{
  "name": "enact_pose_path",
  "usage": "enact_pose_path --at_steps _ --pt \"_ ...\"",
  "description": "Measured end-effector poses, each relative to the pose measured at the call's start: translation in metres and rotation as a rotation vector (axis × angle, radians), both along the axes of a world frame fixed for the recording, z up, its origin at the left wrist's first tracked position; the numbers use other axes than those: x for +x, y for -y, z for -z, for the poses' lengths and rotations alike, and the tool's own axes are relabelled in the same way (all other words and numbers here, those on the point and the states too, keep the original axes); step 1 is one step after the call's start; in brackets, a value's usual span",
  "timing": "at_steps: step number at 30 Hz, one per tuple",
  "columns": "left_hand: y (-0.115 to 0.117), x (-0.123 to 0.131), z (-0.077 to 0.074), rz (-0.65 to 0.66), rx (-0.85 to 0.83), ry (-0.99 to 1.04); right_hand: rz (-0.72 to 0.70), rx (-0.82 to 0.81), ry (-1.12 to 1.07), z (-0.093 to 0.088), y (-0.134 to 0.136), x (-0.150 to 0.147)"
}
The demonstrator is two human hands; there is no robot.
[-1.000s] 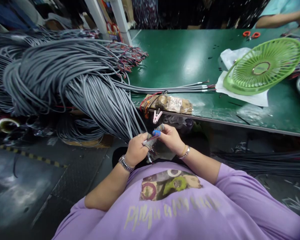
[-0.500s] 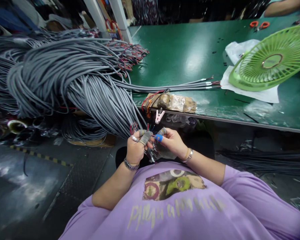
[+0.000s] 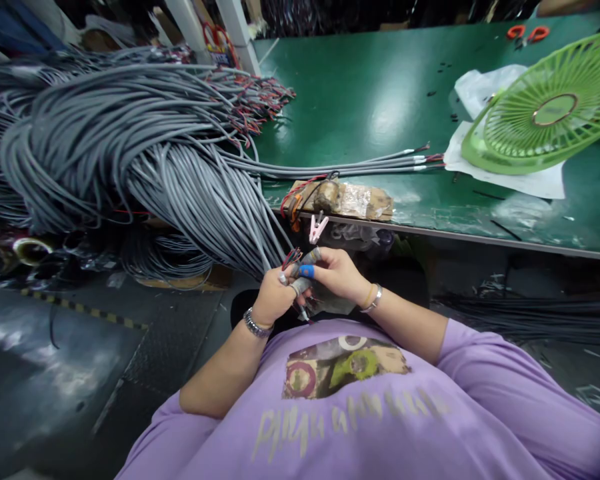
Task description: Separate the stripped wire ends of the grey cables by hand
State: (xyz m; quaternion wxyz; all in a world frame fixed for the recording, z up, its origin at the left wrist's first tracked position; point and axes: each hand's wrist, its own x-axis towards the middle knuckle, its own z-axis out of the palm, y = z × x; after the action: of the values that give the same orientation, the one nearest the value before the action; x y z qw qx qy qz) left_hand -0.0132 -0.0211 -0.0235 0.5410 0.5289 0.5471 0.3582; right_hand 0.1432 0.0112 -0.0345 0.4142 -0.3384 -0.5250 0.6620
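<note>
My left hand (image 3: 271, 299) is closed round the ends of several grey cables (image 3: 220, 200) that run down from a big heap at the left. Thin red and dark wires (image 3: 292, 257) stick out of the cable ends above my fist. My right hand (image 3: 336, 273), with a blue cap and grey tape on its fingertips, pinches at those wire ends right beside my left hand. Both wrists carry metal bands. A few finished grey cables (image 3: 340, 167) lie on the green table (image 3: 360, 100) just beyond my hands.
A taped wooden block (image 3: 347, 199) with a pink clip (image 3: 317, 228) sits at the table's near edge. A green fan (image 3: 545, 113) lies on white sheets at the right. Orange scissors (image 3: 527, 32) lie far right. Another person's arm (image 3: 565, 7) shows at the top edge. Dark floor lies to my left.
My hands have stayed together in front of my chest; the coloured wire ends now show above my left fist. The view has shifted slightly, so the fan sits further right.
</note>
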Motion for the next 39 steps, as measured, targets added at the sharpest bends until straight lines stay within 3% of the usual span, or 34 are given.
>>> enact_pose_path --at_steps 3,11,20,34,39 --pt "0.000 -0.001 0.001 -0.022 0.004 0.017 0.047 0.050 0.050 0.000 -0.001 0.003" --pt "0.005 0.004 0.009 -0.115 0.085 0.136 0.169 -0.077 -0.002 -0.007 0.001 0.002" --pt "0.007 0.005 0.012 -0.157 0.123 0.152 0.164 -0.153 -0.061 -0.007 0.002 -0.001" --pt "0.006 0.012 0.010 -0.346 0.149 0.252 0.187 -0.191 -0.052 -0.003 0.004 -0.001" --pt "0.007 0.011 0.010 -0.361 0.143 0.256 0.136 -0.191 -0.058 0.000 0.005 0.003"
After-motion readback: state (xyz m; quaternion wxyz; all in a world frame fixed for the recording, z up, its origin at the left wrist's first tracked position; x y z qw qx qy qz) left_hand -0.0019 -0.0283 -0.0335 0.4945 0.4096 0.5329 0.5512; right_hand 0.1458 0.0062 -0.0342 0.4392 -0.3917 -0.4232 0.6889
